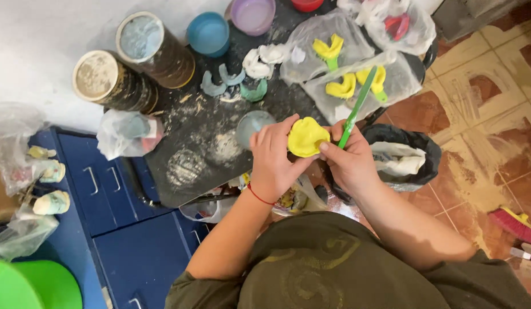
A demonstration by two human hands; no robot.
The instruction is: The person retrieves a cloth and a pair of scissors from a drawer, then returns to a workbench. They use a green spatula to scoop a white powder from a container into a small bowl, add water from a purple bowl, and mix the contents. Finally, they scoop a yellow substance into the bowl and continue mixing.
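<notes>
I see yellow dental cast (305, 136) | rounded, lumpy, held above dark counter edge || green toothbrush (357, 109) | slanted upright, lower end touching cast's right side

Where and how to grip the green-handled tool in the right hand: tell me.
Grip the green-handled tool low on its straight shaft, near the yellow piece, coming from its right side. The right hand already pinches it there; the upper length stands free, and the left hand blocks the other side.

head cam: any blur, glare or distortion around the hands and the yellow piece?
Head view: the left hand, right hand and yellow piece are fairly sharp, light is soft and even; mild sheen on the plastic bags; wide-angle bending shows at the frame edges; the green-handled tool is crisp.
</notes>
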